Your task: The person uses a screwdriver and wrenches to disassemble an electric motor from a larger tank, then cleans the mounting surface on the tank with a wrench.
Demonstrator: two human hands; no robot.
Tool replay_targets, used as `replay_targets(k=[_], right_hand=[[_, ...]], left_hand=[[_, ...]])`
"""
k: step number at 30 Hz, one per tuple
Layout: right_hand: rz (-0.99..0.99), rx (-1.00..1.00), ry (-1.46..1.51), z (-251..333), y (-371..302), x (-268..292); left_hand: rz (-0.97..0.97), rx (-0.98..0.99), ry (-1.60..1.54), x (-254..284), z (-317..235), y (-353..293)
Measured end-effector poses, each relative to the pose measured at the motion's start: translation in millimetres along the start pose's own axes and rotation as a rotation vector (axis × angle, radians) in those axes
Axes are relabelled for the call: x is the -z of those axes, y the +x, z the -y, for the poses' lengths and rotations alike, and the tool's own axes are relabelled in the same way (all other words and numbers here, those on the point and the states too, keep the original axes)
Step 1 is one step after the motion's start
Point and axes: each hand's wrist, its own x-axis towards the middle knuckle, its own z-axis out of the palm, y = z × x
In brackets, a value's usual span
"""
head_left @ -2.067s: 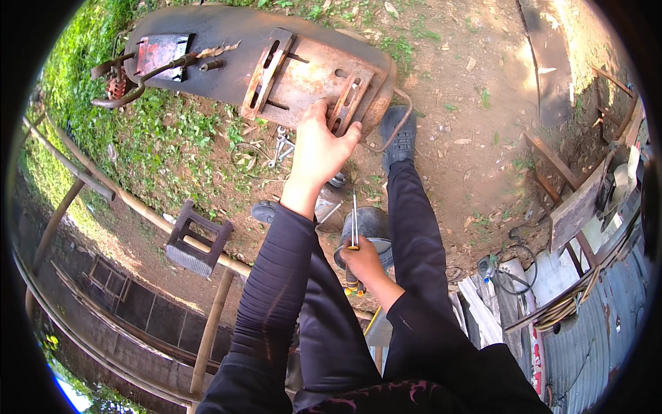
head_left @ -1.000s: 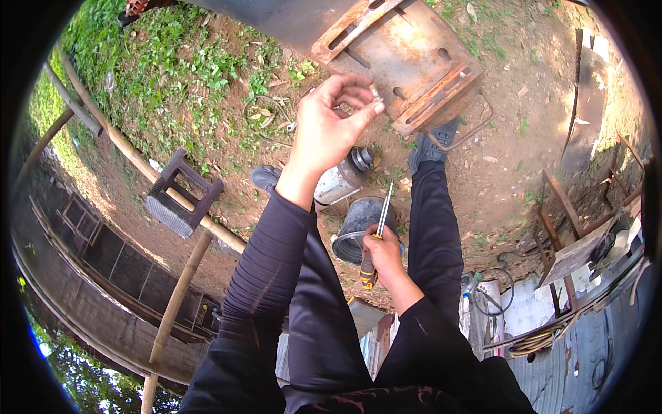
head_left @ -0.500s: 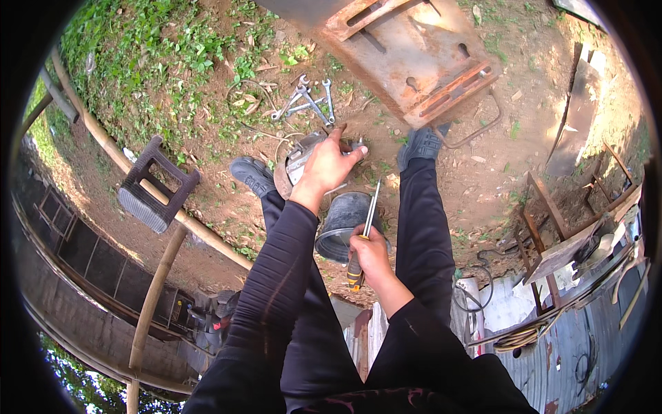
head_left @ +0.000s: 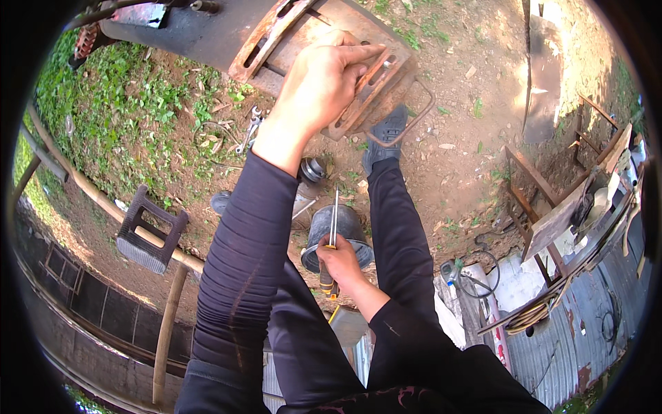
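Note:
My left hand (head_left: 318, 84) reaches far forward over a rusty metal plate (head_left: 314, 31) with slotted rails. Its fingers are drawn together at the near slotted rail (head_left: 372, 86); what they pinch, if anything, is hidden. A small pale piece shows at the slot by the fingertips. Lower down, my right hand (head_left: 339, 262) grips a screwdriver (head_left: 326, 279) by its yellow and black handle, shaft pointing forward above a dark bucket (head_left: 338, 219). Between my feet a motor-like machine with a dark round pulley (head_left: 312, 170) is partly covered by my left forearm.
Several wrenches (head_left: 252, 131) lie on the ground, partly behind my left wrist. A dark plastic stool (head_left: 152, 231) rests by a bamboo pole (head_left: 96, 183) at left. Rusty metal frames (head_left: 538, 179) and corrugated sheets (head_left: 552, 345) stand at right. A bent metal rod (head_left: 420, 114) sticks out beside my right shoe.
My left hand has left the machine on the ground and moved forward to the slotted rail. The view has shifted, and the right hand still grips the screwdriver over the bucket.

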Motion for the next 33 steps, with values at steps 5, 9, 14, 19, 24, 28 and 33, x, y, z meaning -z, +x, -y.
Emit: replay_targets(k=[5,9,14,19,24,28,33], right_hand=[[0.04,-0.03,0.068,7.0,-0.7,8.8],[0.048,-0.026,0.104,9.2,-0.5,11.3],[0.057,-0.027,0.153,16.7,-2.5,12.4],[0.075,-0.071,0.174,24.7,-5.5,14.9],[0.068,-0.031,0.19,19.3,-0.8,12.3],[0.076,-0.038,0.15,23.2,-2.7,11.3],[0.063,-0.04,0.112,23.8,-4.7,7.9]], left_hand=[[0.206,0.181,-0.194,-2.3,20.7,19.3],[0.221,0.099,-0.13,-1.2,17.0,29.5],[0.146,0.05,-0.053,-2.9,12.8,15.7],[0.104,-0.11,0.073,0.0,9.6,19.0],[0.001,-0.21,0.165,-7.6,17.0,18.4],[-0.045,-0.243,0.201,-7.7,24.2,18.0],[-0.107,-0.185,0.165,2.7,31.0,10.2]])
